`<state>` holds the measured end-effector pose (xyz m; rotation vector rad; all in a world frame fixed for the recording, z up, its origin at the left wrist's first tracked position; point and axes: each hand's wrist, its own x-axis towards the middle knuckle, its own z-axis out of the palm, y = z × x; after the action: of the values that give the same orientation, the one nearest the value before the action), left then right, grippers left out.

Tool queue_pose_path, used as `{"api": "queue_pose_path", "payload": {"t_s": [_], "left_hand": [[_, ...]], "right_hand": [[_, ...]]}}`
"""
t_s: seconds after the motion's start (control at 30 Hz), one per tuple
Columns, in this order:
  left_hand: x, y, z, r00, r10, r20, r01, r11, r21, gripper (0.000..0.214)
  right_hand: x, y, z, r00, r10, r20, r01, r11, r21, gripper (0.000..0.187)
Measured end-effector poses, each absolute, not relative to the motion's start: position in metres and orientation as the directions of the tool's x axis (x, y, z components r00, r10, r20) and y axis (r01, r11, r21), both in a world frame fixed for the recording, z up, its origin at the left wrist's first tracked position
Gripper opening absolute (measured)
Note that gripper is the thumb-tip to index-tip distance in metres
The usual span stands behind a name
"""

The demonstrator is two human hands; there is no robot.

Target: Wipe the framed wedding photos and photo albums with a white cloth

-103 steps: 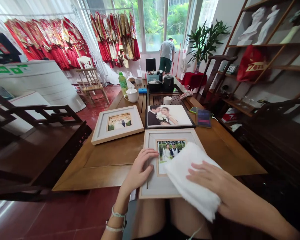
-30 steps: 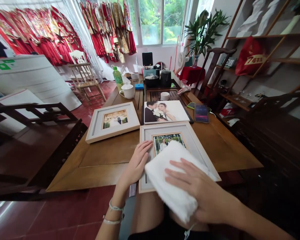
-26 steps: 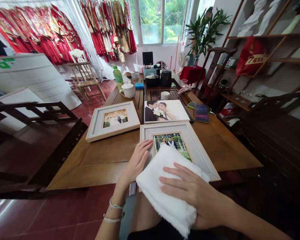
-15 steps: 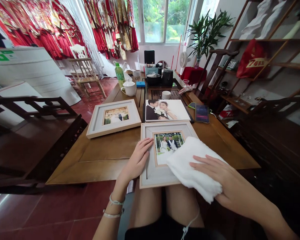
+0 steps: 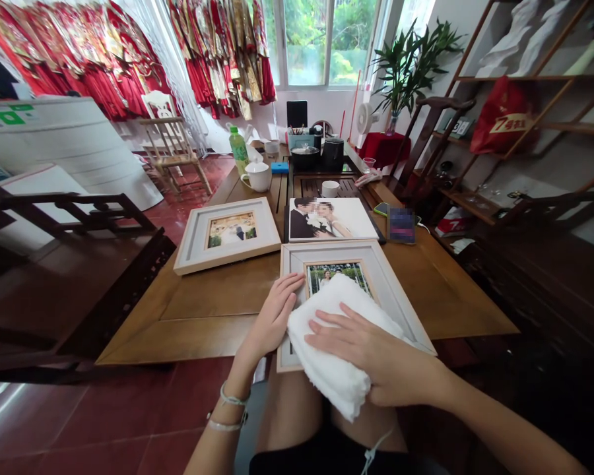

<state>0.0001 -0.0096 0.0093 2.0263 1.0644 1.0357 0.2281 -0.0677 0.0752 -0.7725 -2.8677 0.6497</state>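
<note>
A white-framed wedding photo [image 5: 386,280] lies at the near edge of the wooden table [image 5: 212,310], partly over my lap. My left hand [image 5: 272,320] rests flat on the frame's left border, fingers stretched out. My right hand [image 5: 371,353] presses a folded white towel [image 5: 327,353] onto the lower left of the frame, fingers spread on top of the cloth. The towel covers most of the picture; only its top strip shows.
A second framed photo [image 5: 228,232] lies to the left, a photo album [image 5: 329,219] and a phone [image 5: 402,225] beyond. Farther back stand a white teapot [image 5: 258,176], a green bottle [image 5: 237,148] and a tea tray. Dark wooden chairs flank both sides; shelves stand at right.
My right hand has slid the towel from the frame's right side to its lower left, across the picture. My left hand has stayed on the left border.
</note>
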Motion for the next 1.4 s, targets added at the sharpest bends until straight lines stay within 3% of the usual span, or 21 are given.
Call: {"api": "queue_pose_path", "payload": {"t_s": [0.17,0.33,0.53,0.67,0.8,0.97,1.13,1.27,1.4], "left_hand": [[0.0,-0.008,0.009,0.379,0.851,0.364,0.364,-0.498,0.787,0.037],[-0.002,-0.006,0.007,0.38,0.841,0.385,0.363,-0.519,0.774,0.037],[-0.005,-0.009,0.004,0.437,0.813,0.386,0.383,-0.556,0.738,0.046],[-0.006,-0.011,0.008,0.453,0.815,0.362,0.404,-0.55,0.731,0.047],[-0.005,-0.011,0.012,0.469,0.8,0.375,0.392,-0.568,0.723,0.047],[-0.004,-0.01,0.011,0.47,0.796,0.382,0.397,-0.577,0.714,0.049],[-0.004,-0.01,0.009,0.449,0.817,0.362,0.458,-0.558,0.692,0.055],[-0.004,-0.01,0.009,0.471,0.803,0.365,0.444,-0.573,0.688,0.056],[-0.005,-0.011,0.01,0.477,0.798,0.367,0.417,-0.574,0.705,0.055]], "right_hand": [[0.236,-0.052,0.073,-0.824,0.564,-0.052,0.55,0.775,-0.311,0.079],[0.237,-0.017,0.068,-0.792,0.61,-0.002,0.594,0.77,-0.234,0.071],[0.239,-0.028,0.078,-0.858,0.514,0.007,0.48,0.806,-0.346,0.066],[0.252,-0.017,0.079,-0.728,0.685,-0.023,0.653,0.683,-0.327,0.065],[0.252,0.018,0.065,-0.571,0.81,0.132,0.776,0.585,-0.234,0.073],[0.213,0.051,0.06,-0.623,0.725,0.295,0.659,0.689,-0.301,0.069],[0.169,0.063,0.071,-0.761,0.611,0.22,0.508,0.771,-0.384,0.069],[0.178,0.054,0.073,-0.758,0.635,0.151,0.547,0.743,-0.385,0.072],[0.222,0.049,0.066,-0.681,0.722,0.123,0.668,0.681,-0.301,0.076]]}}
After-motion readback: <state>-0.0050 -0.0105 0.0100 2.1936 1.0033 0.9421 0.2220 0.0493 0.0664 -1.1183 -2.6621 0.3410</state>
